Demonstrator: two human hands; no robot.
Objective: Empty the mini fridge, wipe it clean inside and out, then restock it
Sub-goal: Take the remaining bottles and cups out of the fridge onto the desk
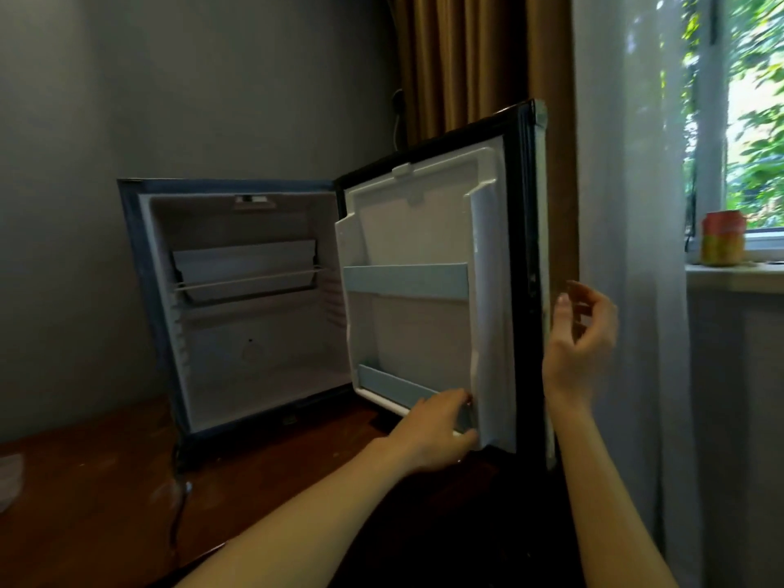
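Mini fridge at tabletop back edge: open, emptied. Left grip holds lower door shelf; right grip loose, empty. Wiping unclear; restocking likely remains.

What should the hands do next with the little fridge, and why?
Probably the right hand should take hold of the door edge to steady it. The fridge looks empty, the left hand is at the lower door shelf, and the right hand hovers beside the edge, holding nothing.
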